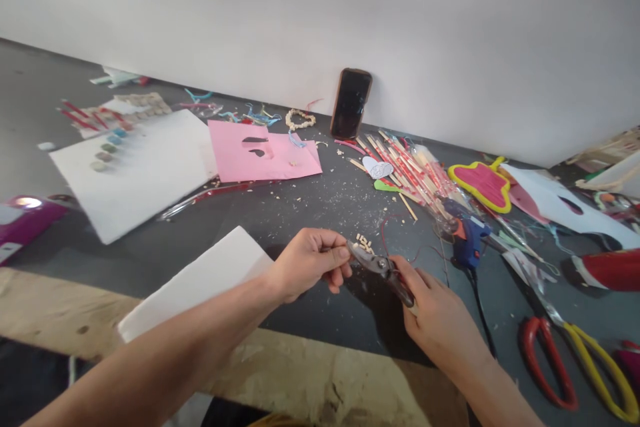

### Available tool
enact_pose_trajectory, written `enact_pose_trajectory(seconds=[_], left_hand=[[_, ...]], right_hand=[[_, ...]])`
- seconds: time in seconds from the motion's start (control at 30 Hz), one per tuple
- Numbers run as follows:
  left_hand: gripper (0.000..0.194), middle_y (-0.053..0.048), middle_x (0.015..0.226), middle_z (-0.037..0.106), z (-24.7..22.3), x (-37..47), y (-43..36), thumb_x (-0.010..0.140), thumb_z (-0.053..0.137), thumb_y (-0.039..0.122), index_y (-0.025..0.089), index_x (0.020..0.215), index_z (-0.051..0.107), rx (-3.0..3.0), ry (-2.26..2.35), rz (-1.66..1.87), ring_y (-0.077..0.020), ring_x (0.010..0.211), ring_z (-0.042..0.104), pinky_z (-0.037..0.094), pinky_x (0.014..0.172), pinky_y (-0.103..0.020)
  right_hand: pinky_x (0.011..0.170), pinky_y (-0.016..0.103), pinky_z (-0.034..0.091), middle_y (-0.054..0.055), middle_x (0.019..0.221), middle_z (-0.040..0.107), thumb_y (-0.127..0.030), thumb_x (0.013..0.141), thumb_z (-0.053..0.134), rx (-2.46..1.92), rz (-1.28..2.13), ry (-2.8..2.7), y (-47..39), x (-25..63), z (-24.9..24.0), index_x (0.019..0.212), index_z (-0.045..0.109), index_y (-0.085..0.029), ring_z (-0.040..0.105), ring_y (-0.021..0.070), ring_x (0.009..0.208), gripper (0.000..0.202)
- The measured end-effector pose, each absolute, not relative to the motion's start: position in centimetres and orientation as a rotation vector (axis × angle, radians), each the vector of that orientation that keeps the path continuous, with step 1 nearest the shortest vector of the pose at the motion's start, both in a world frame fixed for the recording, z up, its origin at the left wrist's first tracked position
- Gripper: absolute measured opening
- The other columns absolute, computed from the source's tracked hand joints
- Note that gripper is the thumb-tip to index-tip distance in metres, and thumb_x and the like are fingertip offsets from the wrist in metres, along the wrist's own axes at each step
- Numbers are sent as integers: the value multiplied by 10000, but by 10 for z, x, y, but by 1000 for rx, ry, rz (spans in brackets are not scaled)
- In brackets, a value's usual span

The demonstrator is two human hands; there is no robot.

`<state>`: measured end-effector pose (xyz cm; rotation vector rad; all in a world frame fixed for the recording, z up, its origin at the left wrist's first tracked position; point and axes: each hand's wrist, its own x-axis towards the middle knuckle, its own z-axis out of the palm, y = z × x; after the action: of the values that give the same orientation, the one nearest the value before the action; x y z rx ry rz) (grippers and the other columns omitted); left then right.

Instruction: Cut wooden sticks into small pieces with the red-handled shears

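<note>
Clamping one cutter (383, 265): right fingers (410, 275) | pinched together (contents hidden): left fingers (336, 257) | one phone (351, 103)

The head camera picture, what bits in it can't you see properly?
All in the head view:
Left hand: its own fingers hide whatever may be pinched there.
Pruning shears: the right hand covers part of the handles.
Purple object: cut off by the left edge.
Red cylinder: cut off by the right edge.
White heart cutout: its drawing is too small.
</note>
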<state>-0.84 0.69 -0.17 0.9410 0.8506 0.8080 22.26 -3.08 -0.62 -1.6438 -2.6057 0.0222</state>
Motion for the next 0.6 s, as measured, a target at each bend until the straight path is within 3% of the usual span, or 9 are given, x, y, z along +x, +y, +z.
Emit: enact_pose_trajectory(seconds=[0.3,0.6], left_hand=[[146,11,612,585,6,-5,7,773,574,253,112,773,611,1114,929,865,-61,487,540,438,513,-187],[185,8,597,581,0,-8,6,796,529,262,115,708,600,1176,912,847,-61,448,532,421,492,-193]], right_hand=[[778,362,467,79,928,576,-52,667,439,-1718,-75,-2537,-24,220,-4,1299,343,-179,540,228,870,652],[806,362,458,87,1034,561,-43,668,436,-1631,-46,-2592,-26,223,-3,1375,210,-180,511,222,920,755]])
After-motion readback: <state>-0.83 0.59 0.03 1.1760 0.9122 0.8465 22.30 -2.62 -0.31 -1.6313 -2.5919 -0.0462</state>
